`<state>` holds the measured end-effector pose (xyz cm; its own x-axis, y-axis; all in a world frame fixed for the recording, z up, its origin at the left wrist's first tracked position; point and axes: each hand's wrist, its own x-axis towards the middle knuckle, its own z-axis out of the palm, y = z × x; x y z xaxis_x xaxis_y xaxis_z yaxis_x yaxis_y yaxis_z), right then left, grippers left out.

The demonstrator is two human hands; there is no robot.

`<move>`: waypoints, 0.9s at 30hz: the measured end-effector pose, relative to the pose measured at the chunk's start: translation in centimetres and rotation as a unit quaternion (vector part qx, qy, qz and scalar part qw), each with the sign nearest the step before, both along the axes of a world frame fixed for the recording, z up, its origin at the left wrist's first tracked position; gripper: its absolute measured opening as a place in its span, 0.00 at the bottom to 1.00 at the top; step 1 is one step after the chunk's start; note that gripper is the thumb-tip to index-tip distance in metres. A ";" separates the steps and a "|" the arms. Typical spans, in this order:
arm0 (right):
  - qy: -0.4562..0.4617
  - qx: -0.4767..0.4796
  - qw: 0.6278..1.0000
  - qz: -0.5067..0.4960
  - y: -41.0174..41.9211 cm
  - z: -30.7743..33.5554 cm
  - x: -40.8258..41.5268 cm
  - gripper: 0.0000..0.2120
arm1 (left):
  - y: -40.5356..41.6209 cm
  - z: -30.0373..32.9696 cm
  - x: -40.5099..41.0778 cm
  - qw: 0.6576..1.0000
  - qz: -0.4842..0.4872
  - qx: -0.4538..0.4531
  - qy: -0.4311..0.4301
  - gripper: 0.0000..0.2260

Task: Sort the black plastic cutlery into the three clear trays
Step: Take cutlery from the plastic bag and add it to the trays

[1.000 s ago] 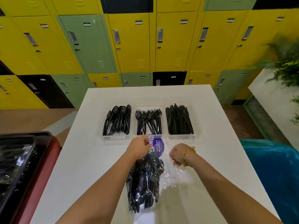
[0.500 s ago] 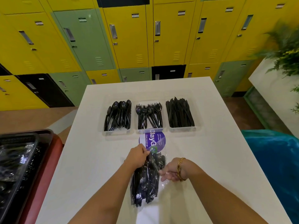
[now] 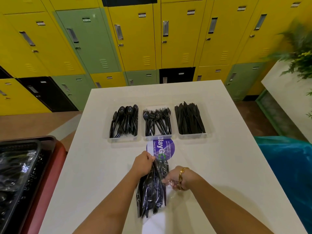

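Three clear trays stand in a row on the white table point(image 3: 101, 166): the left tray point(image 3: 124, 139) holds black spoons, the middle tray point(image 3: 158, 137) black forks, the right tray point(image 3: 192, 135) black knives. In front of them lies a clear plastic bag of black cutlery point(image 3: 152, 196), its top end over a round purple sticker point(image 3: 161, 147). My left hand point(image 3: 143, 163) grips the bag near its top. My right hand point(image 3: 175, 179), with a gold bracelet, pinches the clear plastic at the bag's right side.
A black crate point(image 3: 18, 168) with wrapped cutlery sits on a red cart at the left. A teal bag point(image 3: 287, 162) is at the right, a plant point(image 3: 300, 53) beyond it. Yellow and green lockers point(image 3: 135, 39) stand behind the table.
My hands and the bag have come back toward me, off the purple sticker. My right hand turned and now pulls the plastic to the right. The camera view tilted down.
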<state>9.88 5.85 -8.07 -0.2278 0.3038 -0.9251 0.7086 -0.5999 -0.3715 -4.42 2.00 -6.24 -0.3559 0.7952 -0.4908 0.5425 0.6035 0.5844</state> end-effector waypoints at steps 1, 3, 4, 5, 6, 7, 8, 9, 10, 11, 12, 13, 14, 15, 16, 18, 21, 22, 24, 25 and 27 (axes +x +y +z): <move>-0.001 -0.002 1.000 0.006 0.0 -0.2 -0.1 0.09 | 0.0 0.0 -0.1 1.000 -0.001 0.000 0.002 0.08; -0.002 -0.008 1.000 0.019 0.0 -0.6 -0.4 0.09 | 0.0 0.1 -0.2 1.000 0.001 0.000 0.001 0.08; -0.004 -0.008 1.000 0.024 0.0 -0.7 -0.5 0.09 | 0.1 0.1 -0.2 1.000 0.003 0.000 -0.001 0.07; -0.007 -0.005 1.000 0.028 0.1 -0.8 -0.6 0.09 | 0.1 0.1 -0.2 1.000 0.005 0.003 -0.003 0.07; -0.009 0.000 0.999 0.031 0.1 -0.9 -0.6 0.10 | 0.1 0.1 -0.3 1.000 0.006 0.004 -0.004 0.07; -0.009 0.004 0.999 0.032 0.1 -1.0 -0.6 0.11 | 0.1 0.2 -0.3 1.000 0.007 0.006 -0.005 0.07; -0.007 0.007 1.000 0.030 0.0 -1.0 -0.6 0.13 | 0.1 0.2 -0.3 1.000 0.008 0.006 -0.007 0.07; -0.002 0.014 1.000 0.025 0.0 -1.1 -0.6 0.17 | 0.1 0.2 -0.3 1.000 0.008 0.007 -0.009 0.07; 0.000 0.023 0.999 0.023 0.0 -1.1 -0.7 0.21 | 0.1 0.1 -0.3 1.000 0.009 0.008 -0.011 0.07; -0.002 0.033 0.999 0.028 -0.1 -1.1 -0.8 0.23 | 0.2 0.1 -0.3 1.000 0.010 0.011 -0.013 0.07; -0.008 0.046 0.998 0.038 -0.1 -0.9 -0.9 0.24 | 0.2 0.1 -0.3 1.000 0.011 0.013 -0.014 0.07; -0.015 0.056 0.997 0.049 -0.1 -0.7 -1.1 0.23 | 0.2 0.1 -0.3 1.000 0.011 0.015 -0.014 0.07; -0.019 0.059 0.997 0.050 -0.1 -0.3 -1.2 0.22 | 0.3 0.1 -0.3 1.000 0.010 0.016 -0.013 0.07; -0.021 0.063 0.997 0.047 -0.1 0.0 -1.3 0.20 | 0.3 0.1 -0.4 1.000 0.010 0.017 -0.011 0.07; -0.020 0.067 0.997 0.044 -0.1 0.2 -1.4 0.19 | 0.3 0.1 -0.4 1.000 0.010 0.016 -0.010 0.07; -0.029 0.081 0.995 0.048 -0.1 0.7 -1.4 0.16 | 0.4 0.1 -0.5 1.000 0.013 0.014 -0.012 0.07; -0.049 0.100 0.993 0.043 0.1 1.1 -1.2 0.11 | 0.5 0.2 -0.5 1.000 0.013 0.011 -0.014 0.08; -0.057 0.102 0.992 0.041 0.2 1.1 -1.0 0.10 | 0.6 0.2 -0.5 1.000 0.009 0.011 -0.010 0.08; -0.067 0.102 0.992 0.037 0.3 1.3 -0.8 0.10 | 0.7 0.2 -0.5 1.000 0.006 0.012 -0.007 0.08; -0.067 0.103 0.992 0.035 0.4 1.4 -0.8 0.09 | 0.8 0.3 -0.4 1.000 0.005 0.012 -0.007 0.08; -0.069 0.104 0.991 0.037 0.5 1.2 -0.8 0.08 | 0.9 0.3 -0.4 1.000 0.001 0.007 -0.005 0.08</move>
